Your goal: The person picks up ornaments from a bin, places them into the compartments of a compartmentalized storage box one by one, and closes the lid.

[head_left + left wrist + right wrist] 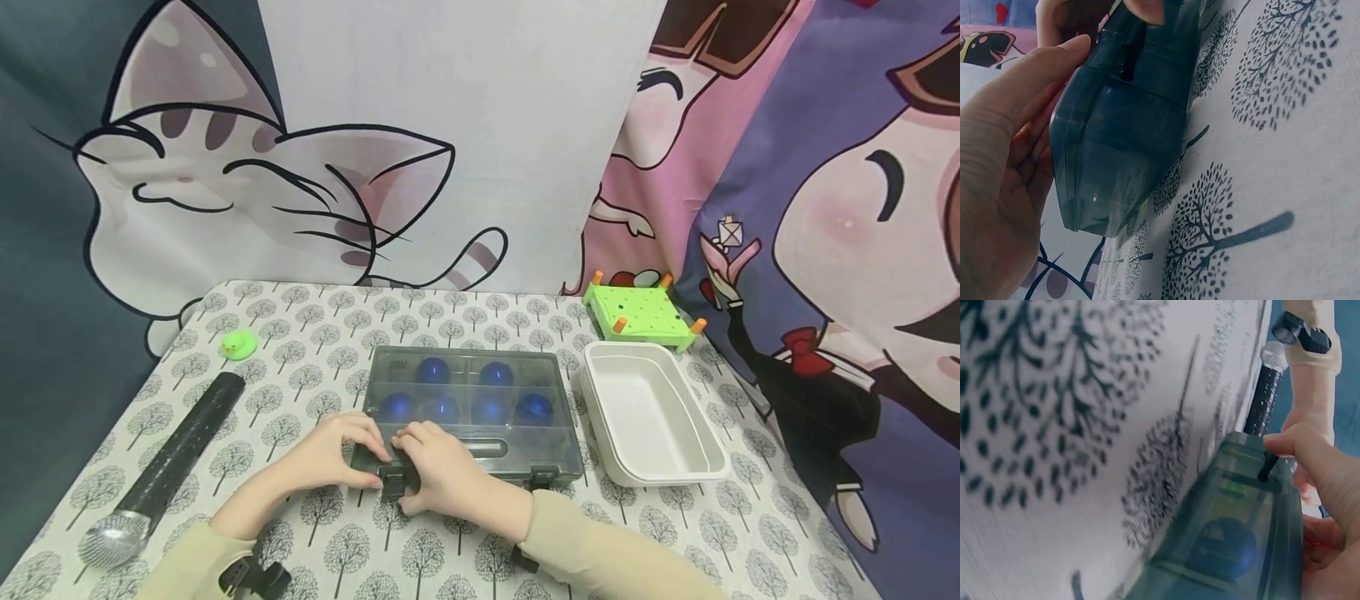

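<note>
A grey see-through plastic case lies flat on the table, its lid down, with several blue balls visible inside. Two black latches sit on its front edge, the left latch between my hands. My left hand holds the front left corner, fingers on the lid and thumb beside that latch. In the left wrist view its thumb lies along the lid's edge. My right hand grips the front edge just right of the latch, fingers bent over the lid. The right wrist view shows its thumb on the black latch.
A black microphone with a silver head lies at the left, a green toy duck behind it. Right of the case stands a white tub. Behind that is an upturned green stand with orange legs. A printed curtain hangs behind.
</note>
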### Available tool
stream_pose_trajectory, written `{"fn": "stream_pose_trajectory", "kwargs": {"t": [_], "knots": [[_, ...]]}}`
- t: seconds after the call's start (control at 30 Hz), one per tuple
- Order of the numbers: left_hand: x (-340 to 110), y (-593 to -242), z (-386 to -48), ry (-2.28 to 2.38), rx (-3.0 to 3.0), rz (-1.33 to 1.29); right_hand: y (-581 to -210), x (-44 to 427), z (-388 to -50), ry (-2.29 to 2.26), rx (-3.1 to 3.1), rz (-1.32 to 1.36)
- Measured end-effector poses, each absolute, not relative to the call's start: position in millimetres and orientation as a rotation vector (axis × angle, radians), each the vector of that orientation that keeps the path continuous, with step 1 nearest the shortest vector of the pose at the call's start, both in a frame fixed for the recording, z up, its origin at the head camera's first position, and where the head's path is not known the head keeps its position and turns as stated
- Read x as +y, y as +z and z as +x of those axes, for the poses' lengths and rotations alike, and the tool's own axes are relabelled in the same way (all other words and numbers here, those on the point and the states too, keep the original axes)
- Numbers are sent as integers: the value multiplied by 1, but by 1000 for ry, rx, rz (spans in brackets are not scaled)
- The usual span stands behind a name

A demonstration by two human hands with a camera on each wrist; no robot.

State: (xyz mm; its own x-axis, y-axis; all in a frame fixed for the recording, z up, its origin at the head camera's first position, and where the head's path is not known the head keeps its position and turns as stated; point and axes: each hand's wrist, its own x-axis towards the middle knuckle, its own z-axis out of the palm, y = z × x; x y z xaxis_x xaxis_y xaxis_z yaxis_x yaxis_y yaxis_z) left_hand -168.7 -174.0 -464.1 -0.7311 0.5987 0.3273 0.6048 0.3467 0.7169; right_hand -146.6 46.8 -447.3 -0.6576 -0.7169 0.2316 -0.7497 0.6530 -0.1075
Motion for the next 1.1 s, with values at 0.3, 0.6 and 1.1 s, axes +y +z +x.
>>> {"fn": "stream_pose_trajectory", "kwargs": {"t": [0.3,0.6,1.1], "knots": [[-171,-463,-170,-1337,-2614,-1136,-440,53,-154,409,-2754,1243],[-167,-459,-170,-1317,-2628,-1119,-441,54,-156,440,-2704,1279],[-162,-458,-171,-1189,-2688,-1070,-439,52,-156,413,-2714,1279]]}}
